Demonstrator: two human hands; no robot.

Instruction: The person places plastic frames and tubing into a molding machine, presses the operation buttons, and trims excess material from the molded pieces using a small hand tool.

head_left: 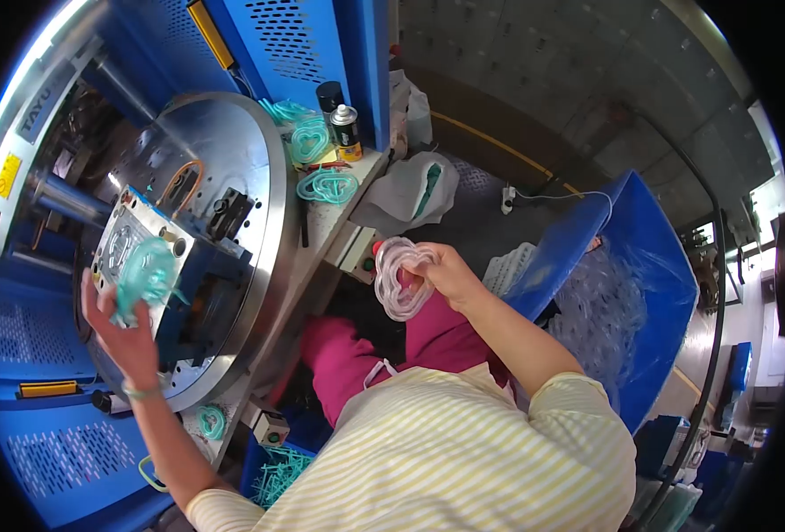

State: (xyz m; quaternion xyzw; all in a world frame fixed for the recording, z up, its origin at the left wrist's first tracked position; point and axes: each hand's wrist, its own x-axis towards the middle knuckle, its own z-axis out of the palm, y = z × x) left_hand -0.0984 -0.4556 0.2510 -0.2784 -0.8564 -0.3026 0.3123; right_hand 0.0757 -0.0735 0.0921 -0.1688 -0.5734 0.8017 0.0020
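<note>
My left hand (124,335) is at the metal mould (178,238) on the round steel machine table. Its fingers and thumb hold a translucent teal moulded plastic piece (148,273), rounded and slightly blurred, over the mould's face. My right hand (445,273), above my lap, is closed on a clear, cloud-shaped plastic ring piece (399,288). That piece may be several stacked together; I cannot tell. Teal ring pieces (328,186) like it in outline lie on the ledge beside the machine.
Two spray cans (346,133) stand on the ledge. At right, a blue bin (667,293) holds many clear plastic pieces (587,306). A white bag (414,191) lies ahead. Control boxes (354,253) line the ledge edge. Teal sprues (279,474) fill a low blue box.
</note>
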